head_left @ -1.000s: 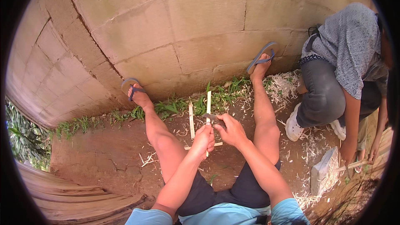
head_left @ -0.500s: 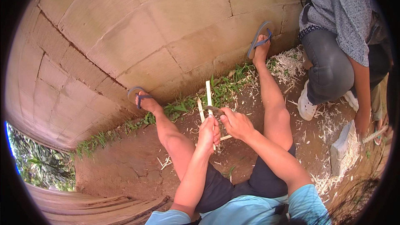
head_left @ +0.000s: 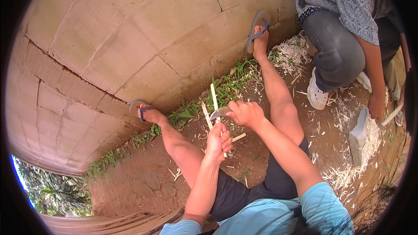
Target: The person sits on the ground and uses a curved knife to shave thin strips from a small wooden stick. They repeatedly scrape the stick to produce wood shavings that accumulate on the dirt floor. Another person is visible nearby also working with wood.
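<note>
Knife [head_left: 222, 112] — right hand [head_left: 246, 114]; pale strip [head_left: 214, 93] — left hand [head_left: 216, 140].

Ahead, a wall [head_left: 143, 52] with grass [head_left: 185, 114] along its foot; nearer, between two legs [head_left: 285, 113], a knife [head_left: 222, 112] across a stick [head_left: 214, 93]; at right, a co-worker [head_left: 335, 52] beside a block [head_left: 358, 138] and shavings [head_left: 344, 176].

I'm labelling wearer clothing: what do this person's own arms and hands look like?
Short, light-blue sleeves leave the forearms bare. The left hand and right hand are ungloved, and no watch or bracelet shows.
</note>
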Demonstrator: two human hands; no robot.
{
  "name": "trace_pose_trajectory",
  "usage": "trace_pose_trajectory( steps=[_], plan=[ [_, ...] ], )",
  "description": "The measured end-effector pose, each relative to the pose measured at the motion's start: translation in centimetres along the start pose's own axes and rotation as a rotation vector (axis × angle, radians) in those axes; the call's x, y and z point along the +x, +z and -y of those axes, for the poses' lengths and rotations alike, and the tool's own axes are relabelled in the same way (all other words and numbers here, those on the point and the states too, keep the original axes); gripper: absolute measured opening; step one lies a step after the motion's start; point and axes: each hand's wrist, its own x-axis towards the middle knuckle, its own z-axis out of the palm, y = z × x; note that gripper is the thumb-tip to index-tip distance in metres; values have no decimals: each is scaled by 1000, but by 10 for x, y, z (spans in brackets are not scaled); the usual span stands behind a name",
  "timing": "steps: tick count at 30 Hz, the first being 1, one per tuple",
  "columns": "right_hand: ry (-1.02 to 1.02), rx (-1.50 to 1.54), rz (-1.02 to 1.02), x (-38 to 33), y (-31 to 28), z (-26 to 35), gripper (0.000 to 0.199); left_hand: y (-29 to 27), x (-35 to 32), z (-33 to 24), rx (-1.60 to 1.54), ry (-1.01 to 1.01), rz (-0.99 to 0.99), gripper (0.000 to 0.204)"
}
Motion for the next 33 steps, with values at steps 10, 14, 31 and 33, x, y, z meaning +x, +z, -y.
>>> trace_pose_trajectory(
  steps=[10, 14, 31, 33],
  plan=[
    [-129, 34, -211, 4, 8, -19, 44, 16, -13, 6, 54, 26, 40, 35],
    [-82, 60, -153, 0, 9, -12, 44, 6, -9, 5, 78, 47, 28, 34],
    [-126, 59, -194, -8, 4, -1, 46, 13, -15, 12, 122, 5, 69, 25],
    [-127, 61, -209, -9, 6, -5, 47, 19, -16, 17, 134, 11, 48, 25]
  ],
)
